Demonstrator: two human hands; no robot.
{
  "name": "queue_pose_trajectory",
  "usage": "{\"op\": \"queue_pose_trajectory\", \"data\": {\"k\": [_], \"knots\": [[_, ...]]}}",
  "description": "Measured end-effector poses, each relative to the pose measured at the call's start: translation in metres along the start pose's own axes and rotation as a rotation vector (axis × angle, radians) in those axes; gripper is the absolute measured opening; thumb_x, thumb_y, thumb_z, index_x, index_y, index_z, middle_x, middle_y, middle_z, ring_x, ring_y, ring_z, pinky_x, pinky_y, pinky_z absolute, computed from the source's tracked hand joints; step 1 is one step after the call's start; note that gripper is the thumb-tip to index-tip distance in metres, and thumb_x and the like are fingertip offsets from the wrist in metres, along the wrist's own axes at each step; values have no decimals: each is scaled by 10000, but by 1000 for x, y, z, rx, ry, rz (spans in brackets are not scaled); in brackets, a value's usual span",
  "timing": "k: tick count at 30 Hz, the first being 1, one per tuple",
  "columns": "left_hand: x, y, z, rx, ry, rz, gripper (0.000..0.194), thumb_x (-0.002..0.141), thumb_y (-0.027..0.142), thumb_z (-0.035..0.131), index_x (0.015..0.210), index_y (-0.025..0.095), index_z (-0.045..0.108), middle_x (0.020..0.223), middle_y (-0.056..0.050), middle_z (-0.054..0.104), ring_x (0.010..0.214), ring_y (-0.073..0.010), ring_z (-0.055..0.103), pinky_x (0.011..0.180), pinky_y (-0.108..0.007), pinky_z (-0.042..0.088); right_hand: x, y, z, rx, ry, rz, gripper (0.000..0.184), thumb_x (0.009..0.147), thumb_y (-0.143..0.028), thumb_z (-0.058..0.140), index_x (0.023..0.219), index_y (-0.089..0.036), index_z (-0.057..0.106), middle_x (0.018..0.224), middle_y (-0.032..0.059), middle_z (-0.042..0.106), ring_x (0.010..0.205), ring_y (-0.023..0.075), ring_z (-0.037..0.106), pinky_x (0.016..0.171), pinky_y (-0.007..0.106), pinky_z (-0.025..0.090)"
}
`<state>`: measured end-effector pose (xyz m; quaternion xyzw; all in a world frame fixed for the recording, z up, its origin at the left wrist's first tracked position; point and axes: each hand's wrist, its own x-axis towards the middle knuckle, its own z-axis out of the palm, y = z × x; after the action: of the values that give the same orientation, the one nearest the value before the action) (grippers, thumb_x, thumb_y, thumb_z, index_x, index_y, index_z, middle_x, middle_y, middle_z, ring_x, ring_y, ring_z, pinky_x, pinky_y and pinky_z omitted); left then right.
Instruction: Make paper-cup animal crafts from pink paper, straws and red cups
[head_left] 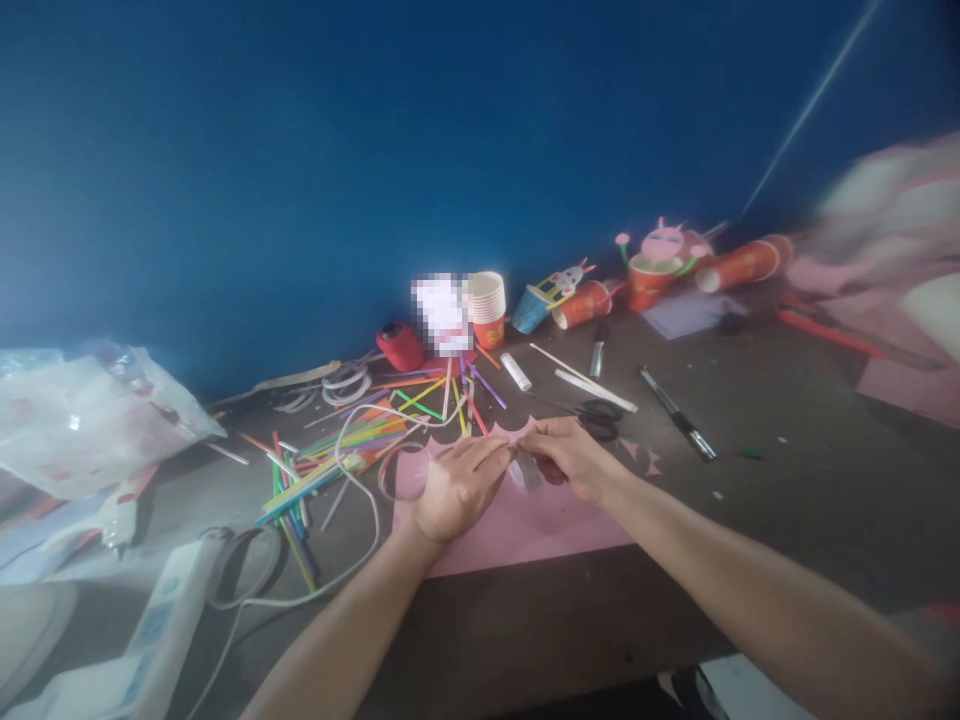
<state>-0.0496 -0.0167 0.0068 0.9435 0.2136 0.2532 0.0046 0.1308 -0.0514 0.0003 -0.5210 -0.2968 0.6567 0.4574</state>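
Left hand (pixel 461 488), right hand (pixel 568 455); scalloped pink paper (pixel 517 535) beneath

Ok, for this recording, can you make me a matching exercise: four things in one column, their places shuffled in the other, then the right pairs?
Things:
1. scalloped pink sheet
2. power strip
3. stacked paper cups
4. silver-and-black pen

Places:
A. at the lower left of the view
B. lying to the right of the right hand
C. beneath the right hand and the left hand
D. standing upright near the blue wall

Right pairs: 1-C, 2-A, 3-D, 4-B
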Motion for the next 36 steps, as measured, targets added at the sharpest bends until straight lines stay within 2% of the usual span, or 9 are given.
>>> {"op": "queue_pose_trajectory", "data": {"k": [11,17,28,31,34,36], "knots": [[0,-2,2,11,12,5,252,875,166,484,1088,208,612,1052,-49,666,887,-155,620,774,-283,500,2,4,1,56,7,-4,292,643,-281,628,489,-202,393,355,-102,317,285,36,274,317,202,155],[-2,-3,4,4,13,-1,269,875,157,482,1109,214,602,1063,-48,657,899,-154,614,783,-282,496,2,5,0,59,-5,-26,280,668,-310,626,510,-195,424,380,-96,325,290,43,288,311,206,181],[-3,-3,6,45,31,7,305,872,146,486,1149,231,583,1028,-38,654,852,-147,615,729,-264,500,3,6,-3,52,-9,-51,357,692,-377,641,510,-194,394,412,-92,331,310,38,284,325,201,155],[-3,-3,7,44,52,-12,298,869,149,491,1143,221,583,1039,-41,649,876,-151,612,754,-269,498,1,6,-2,-10,-23,-118,323,730,-396,618,551,-192,441,407,-84,362,327,50,306,335,205,190],[-2,-5,6,49,103,-44,271,862,143,500,1111,201,591,1009,-41,654,861,-145,613,745,-261,496,-3,5,0,-104,3,-247,212,762,-402,598,747,-194,556,433,-86,404,363,66,337,362,204,238],[-2,-7,4,51,147,-67,251,857,135,503,1082,193,599,993,-41,657,856,-140,613,742,-257,495,-4,6,1,-181,28,-311,204,764,-395,599,827,-205,560,481,-87,421,387,69,347,381,205,256]]}}
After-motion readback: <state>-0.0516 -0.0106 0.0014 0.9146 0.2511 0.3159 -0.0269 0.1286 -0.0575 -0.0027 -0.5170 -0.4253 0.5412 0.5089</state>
